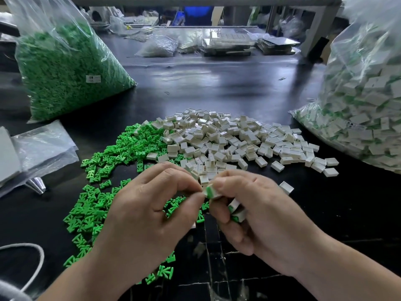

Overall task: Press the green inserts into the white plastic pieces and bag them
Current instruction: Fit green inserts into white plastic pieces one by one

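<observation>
Seat the insert (208,189) square in the piece (214,195) and press until flush; a tilted one would likely jam. The hands meet just above the desk (217,83), wrists low. The right hand (256,211) pinches the piece, with finished pieces (235,210) tucked under its curled lower fingers. The left hand (152,205) pinches the insert's edge. The bag (358,118) stands to the right.

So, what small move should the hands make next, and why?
Probably press the green insert fully into the white piece with the left hand: both hands pinch it, green showing at its edge, and the right hand holds other filled pieces.
</observation>
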### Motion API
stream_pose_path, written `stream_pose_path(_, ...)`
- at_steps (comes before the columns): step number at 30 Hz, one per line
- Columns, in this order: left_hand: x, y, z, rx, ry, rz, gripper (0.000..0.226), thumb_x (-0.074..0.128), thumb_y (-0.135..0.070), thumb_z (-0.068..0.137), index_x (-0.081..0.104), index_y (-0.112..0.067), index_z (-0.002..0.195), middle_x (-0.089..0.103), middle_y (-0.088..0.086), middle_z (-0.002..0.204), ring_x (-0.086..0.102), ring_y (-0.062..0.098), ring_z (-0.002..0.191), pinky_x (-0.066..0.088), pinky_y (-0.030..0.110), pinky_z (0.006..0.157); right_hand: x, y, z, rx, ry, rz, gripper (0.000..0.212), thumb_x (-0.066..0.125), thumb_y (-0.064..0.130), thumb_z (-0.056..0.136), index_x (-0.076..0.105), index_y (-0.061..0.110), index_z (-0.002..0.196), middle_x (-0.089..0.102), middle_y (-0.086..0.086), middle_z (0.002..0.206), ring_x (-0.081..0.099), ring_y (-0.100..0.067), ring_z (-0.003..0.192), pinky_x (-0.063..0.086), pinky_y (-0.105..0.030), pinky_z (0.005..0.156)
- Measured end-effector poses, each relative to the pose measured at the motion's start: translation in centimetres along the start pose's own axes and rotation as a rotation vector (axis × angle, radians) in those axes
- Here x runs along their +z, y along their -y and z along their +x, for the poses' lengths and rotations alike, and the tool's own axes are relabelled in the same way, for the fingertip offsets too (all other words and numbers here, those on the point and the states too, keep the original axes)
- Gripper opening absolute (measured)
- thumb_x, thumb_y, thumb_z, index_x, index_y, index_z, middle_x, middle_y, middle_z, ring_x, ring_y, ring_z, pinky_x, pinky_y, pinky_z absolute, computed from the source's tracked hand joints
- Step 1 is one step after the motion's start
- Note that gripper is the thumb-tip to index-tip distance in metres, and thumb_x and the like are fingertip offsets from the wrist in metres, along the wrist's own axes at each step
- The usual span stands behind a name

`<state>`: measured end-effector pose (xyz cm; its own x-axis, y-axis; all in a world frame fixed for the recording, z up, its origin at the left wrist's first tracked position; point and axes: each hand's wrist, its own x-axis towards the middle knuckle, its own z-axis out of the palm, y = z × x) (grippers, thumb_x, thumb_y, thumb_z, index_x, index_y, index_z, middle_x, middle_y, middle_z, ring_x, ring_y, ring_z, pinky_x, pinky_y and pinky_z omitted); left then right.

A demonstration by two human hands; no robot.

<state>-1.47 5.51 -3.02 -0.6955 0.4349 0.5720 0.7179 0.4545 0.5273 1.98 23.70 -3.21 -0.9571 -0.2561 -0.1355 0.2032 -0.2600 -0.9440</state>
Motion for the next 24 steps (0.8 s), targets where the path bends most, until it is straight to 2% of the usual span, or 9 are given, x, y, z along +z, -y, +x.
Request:
stream_pose_path(2, -0.5, 0.6, -0.2, -0.088, 0.096, 0.088, 0.023, 0.055, -0.052, 0.081, 0.065, -0.034, 0.089, 0.06, -0.023, 0.081, 0.058, -0.003, 0.082, 0.043, 0.006, 0.067, -0.9, 0.5, 0.2, -0.032, 0.037, 0.212, 0.003, 0.06, 0.019, 0.078, 0.062, 0.018, 0.076, 0.058, -0.005, 0.067, 0.047, -0.012, 0.043, 0.036, -0.018, 0.034)
stream_pose_path(5, -1.0, 1.7, -0.5, -0.098, 0.297, 0.332, 0.04, 0.044, -0.071, 0.079, 0.062, -0.039, 0.093, 0.058, -0.026, 0.081, 0.056, -0.005, 0.074, 0.039, 0.008, 0.062, -2.2, 1.2, 0.6, -0.083, 0.059, 0.429, 0.011, 0.069, 0.021, 0.068, 0.062, 0.014, 0.074, 0.06, -0.007, 0.075, 0.052, -0.013, 0.05, 0.04, -0.018, 0.033)
stream_pose_path(8, -0.6, 2.2, -0.7, -0.075, 0.424, 0.41, 0.046, 0.035, -0.078, 0.078, 0.06, -0.042, 0.095, 0.055, -0.025, 0.083, 0.051, -0.003, 0.081, 0.037, 0.012, 0.066, -2.6, 1.1, 0.8, -0.023, -0.009, 0.438, 0.019, 0.071, 0.027, 0.076, 0.059, 0.015, 0.069, 0.059, -0.005, 0.074, 0.05, -0.01, 0.046, 0.038, -0.017, 0.031)
stream_pose_path(11, -0.4, 2.4, -0.7, -0.069, 0.471, 0.414, 0.041, 0.034, -0.071, 0.081, 0.06, -0.042, 0.094, 0.055, -0.024, 0.084, 0.05, -0.001, 0.083, 0.038, 0.016, 0.07, -2.6, 0.6, 0.9, 0.055, -0.017, 0.385, 0.017, 0.069, 0.027, 0.083, 0.058, 0.015, 0.081, 0.056, -0.003, 0.07, 0.048, -0.007, 0.041, 0.036, -0.017, 0.03)
stream_pose_path(13, -0.4, 2.3, -0.6, -0.054, 0.488, 0.435, 0.033, 0.039, -0.065, 0.084, 0.061, -0.041, 0.089, 0.054, -0.023, 0.081, 0.051, 0.001, 0.08, 0.037, 0.014, 0.066, -2.5, 0.3, 0.8, 0.089, -0.027, 0.324, 0.015, 0.069, 0.025, 0.084, 0.06, 0.014, 0.088, 0.056, -0.003, 0.068, 0.046, -0.007, 0.04, 0.034, -0.017, 0.03)
stream_pose_path(17, -0.3, 1.9, -0.7, -0.075, 0.449, 0.397, 0.016, 0.051, -0.055, 0.086, 0.055, -0.039, 0.084, 0.054, -0.022, 0.076, 0.053, -0.001, 0.072, 0.041, 0.012, 0.059, -2.1, 0.1, 0.8, 0.104, -0.047, 0.206, 0.011, 0.072, 0.023, 0.087, 0.064, 0.015, 0.089, 0.058, -0.005, 0.07, 0.046, -0.01, 0.042, 0.033, -0.017, 0.032)
stream_pose_path(19, -0.3, 1.7, -0.7, -0.17, 0.324, 0.249, 0.015, 0.059, -0.054, 0.083, 0.056, -0.039, 0.085, 0.059, -0.018, 0.075, 0.057, 0.0, 0.074, 0.047, 0.012, 0.06, -1.8, -0.1, 0.7, 0.104, -0.083, 0.096, 0.007, 0.07, 0.02, 0.091, 0.067, 0.019, 0.085, 0.059, -0.005, 0.071, 0.047, -0.01, 0.042, 0.033, -0.017, 0.033)
stream_pose_path(22, -0.4, 1.2, -0.4, -0.277, 0.174, 0.029, 0.022, 0.055, -0.055, 0.079, 0.064, -0.042, 0.095, 0.061, -0.025, 0.089, 0.06, -0.005, 0.078, 0.042, 0.002, 0.059, -1.4, -0.6, 0.7, 0.091, -0.08, 0.001, 0.01, 0.071, 0.017, 0.092, 0.073, 0.024, 0.084, 0.059, -0.004, 0.07, 0.048, -0.011, 0.043, 0.034, -0.018, 0.033)
stream_pose_path(24, -0.4, 0.7, -0.2, -0.305, 0.132, -0.048, 0.022, 0.056, -0.057, 0.081, 0.066, -0.043, 0.094, 0.065, -0.024, 0.083, 0.061, -0.004, 0.072, 0.043, 0.004, 0.056, -1.2, -0.7, 0.7, 0.063, -0.035, -0.019, 0.009, 0.073, 0.019, 0.089, 0.074, 0.027, 0.093, 0.059, -0.003, 0.071, 0.05, -0.011, 0.045, 0.037, -0.02, 0.034)
